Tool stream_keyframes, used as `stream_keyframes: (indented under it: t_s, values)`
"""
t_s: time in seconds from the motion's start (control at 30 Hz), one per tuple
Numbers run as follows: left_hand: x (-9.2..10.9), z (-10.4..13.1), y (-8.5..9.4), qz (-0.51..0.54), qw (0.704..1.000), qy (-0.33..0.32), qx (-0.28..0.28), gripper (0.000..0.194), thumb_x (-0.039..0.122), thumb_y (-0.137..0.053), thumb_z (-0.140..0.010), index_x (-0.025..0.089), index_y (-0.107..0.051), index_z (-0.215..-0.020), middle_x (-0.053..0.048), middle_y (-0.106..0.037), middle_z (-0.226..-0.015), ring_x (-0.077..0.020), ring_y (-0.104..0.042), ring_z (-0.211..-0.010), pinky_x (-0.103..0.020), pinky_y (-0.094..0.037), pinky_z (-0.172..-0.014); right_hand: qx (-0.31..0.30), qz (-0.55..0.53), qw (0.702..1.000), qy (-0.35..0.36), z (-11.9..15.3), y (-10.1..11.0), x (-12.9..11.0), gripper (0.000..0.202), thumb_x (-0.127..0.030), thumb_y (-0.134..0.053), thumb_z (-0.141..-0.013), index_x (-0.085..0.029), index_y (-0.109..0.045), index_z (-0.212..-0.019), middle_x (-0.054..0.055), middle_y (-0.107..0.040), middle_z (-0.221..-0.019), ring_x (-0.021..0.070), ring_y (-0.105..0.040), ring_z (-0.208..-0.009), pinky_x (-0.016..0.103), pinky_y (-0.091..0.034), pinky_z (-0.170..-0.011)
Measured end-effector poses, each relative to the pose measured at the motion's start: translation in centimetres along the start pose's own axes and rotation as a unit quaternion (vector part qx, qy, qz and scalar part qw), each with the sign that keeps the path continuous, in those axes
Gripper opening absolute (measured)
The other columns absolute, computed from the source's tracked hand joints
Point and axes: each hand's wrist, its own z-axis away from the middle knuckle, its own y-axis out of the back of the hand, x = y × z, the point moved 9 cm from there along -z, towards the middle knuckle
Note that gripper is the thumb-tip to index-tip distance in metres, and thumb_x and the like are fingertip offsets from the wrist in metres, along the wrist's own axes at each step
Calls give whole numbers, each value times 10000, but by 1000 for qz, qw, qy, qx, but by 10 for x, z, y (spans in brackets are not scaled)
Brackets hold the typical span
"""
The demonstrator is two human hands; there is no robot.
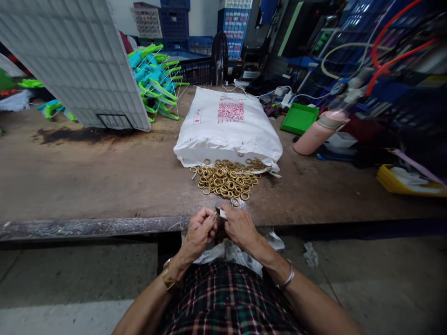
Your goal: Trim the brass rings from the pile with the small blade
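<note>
Both hands meet at the table's front edge. My left hand [200, 231] is closed in a pinch on what looks like a gold-coloured ring, of which only a small yellowish bit shows at the fingertips. My right hand [241, 229] grips a small knife [221, 213] with a dark tip and a pale part, touching or nearly touching the left fingertips. Just beyond them lies a heap of gold-coloured rings [226, 179]. The heap spreads from the open end of a white woven sack [209, 111] with a red printed code, lying flat on the table.
The brown wooden table [87, 186] holds a grey ribbed panel [80, 60] and green-blue plastic pieces [157, 83] at left. To the right are a green tray [299, 118], a pink cylinder [319, 132] with hoses and a yellow tray [387, 179]. White plastic hangs below the hands.
</note>
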Motion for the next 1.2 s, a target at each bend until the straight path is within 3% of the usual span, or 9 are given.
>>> stream_keyframes:
  t_s: [0.17, 0.33, 0.47, 0.63, 0.8, 0.9, 1.03, 1.2]
  values:
    - [2, 7, -17, 79, 995, 30, -51, 315, 435, -613, -707, 172, -441, -688, 57, -465, -530, -31, -350, -377, -154, -223, -341, 73, 13, 993, -87, -2, 18, 48, 243, -145, -391, -776, -178, -550, -956, 71, -660, -766, 169, -559, -644, 281, -238, -556]
    - [-6, -1, -16, 125, 990, 48, -54, 279, 412, -548, -769, 137, -516, -739, 19, -491, -585, -38, -378, -421, -157, -261, -354, 104, 1, 986, -133, 0, 21, 72, 184, -258, -410, -833, -183, -552, -922, 73, -663, -789, 171, -565, -651, 277, -233, -556]
    - [-11, -5, -10, 141, 988, 52, -37, 234, 360, -583, -747, 141, -502, -747, -13, -550, -669, -55, -444, -463, -162, -296, -365, 99, 18, 985, -137, -5, 15, 68, 197, -322, -419, -846, -187, -542, -922, 72, -659, -811, 175, -580, -678, 270, -239, -554]
    - [-15, -5, -8, 197, 976, 92, -31, 289, 265, -641, -689, 171, -506, -927, 2, -561, -703, -74, -498, -519, -157, -330, -389, 92, 36, 985, -144, -10, 13, 61, 168, -274, -409, -841, -191, -535, -915, 70, -654, -809, 175, -593, -681, 274, -243, -544]
    - [-19, -7, -3, 244, 964, 101, -15, 185, 241, -657, -673, 129, -526, -739, -27, -583, -744, -102, -564, -644, -157, -367, -433, 86, 35, 986, -140, -10, 10, 61, 169, -248, -396, -827, -197, -536, -904, 69, -652, -788, 182, -586, -668, 276, -243, -543]
    - [-25, -8, 1, 255, 959, 124, 10, 183, 205, -671, -656, 140, -516, -730, -27, -602, -765, -112, -588, -672, -164, -396, -458, 99, 11, 988, -120, -5, 9, 61, 161, -231, -414, -804, -195, -535, -904, 56, -648, -770, 175, -574, -661, 268, -253, -551]
    - [-20, -11, 0, 198, 975, 98, 10, 234, 270, -686, -648, 143, -498, -708, 1, -565, -692, -84, -548, -589, -146, -354, -408, 142, -54, 985, -75, 4, 16, 53, 144, -209, -431, -774, -189, -533, -874, 36, -632, -743, 158, -557, -657, 249, -296, -581]
    - [-7, -12, 4, 32, 998, 13, 51, 316, 429, -614, -703, 168, -521, -855, 64, -468, -518, -46, -386, -403, -146, -251, -350, 160, -126, 979, 32, 11, 26, 22, 114, -196, -428, -760, -183, -526, -817, 32, -602, -708, 149, -536, -649, 243, -337, -611]
